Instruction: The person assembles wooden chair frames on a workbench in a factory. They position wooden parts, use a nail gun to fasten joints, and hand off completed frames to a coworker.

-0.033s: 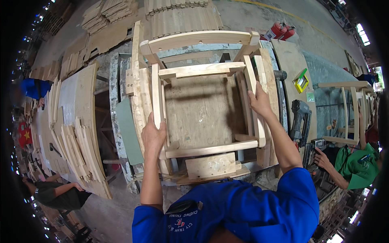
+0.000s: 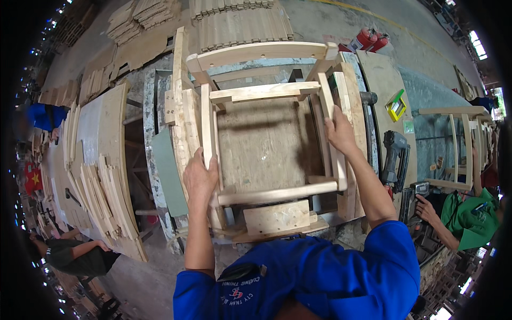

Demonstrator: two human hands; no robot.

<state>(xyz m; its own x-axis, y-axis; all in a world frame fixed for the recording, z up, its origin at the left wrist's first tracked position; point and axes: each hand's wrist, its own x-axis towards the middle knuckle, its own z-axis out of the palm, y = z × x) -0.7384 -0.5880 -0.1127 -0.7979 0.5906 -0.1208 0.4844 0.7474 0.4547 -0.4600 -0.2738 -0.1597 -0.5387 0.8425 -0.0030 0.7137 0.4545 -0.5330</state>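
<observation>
A pale wooden chair frame [image 2: 280, 193] rests over the workbench in front of me, with a curved rail at its far end and a straight rail near my body. My left hand [image 2: 200, 173] is closed around its left side bar, thumb on the inner side. Farther up on the opposite side, my right hand [image 2: 341, 130] grips the right side bar. Between the bars a wooden board [image 2: 261, 149] shows below. A small wooden block [image 2: 277, 217] lies just beyond my blue shirt.
To the right are a nail gun [image 2: 394, 152], a yellow-and-green tool [image 2: 397, 106] and a co-worker in green [image 2: 469, 218] beside another frame. Thin wood strips [image 2: 104, 197] cover the left table. Fire extinguishers [image 2: 365, 40] and stacked slats [image 2: 240, 26] stand beyond the bench.
The chair frame has shifted very slightly, its near rail a little up and its right side a little to the left. Both hands keep their grip.
</observation>
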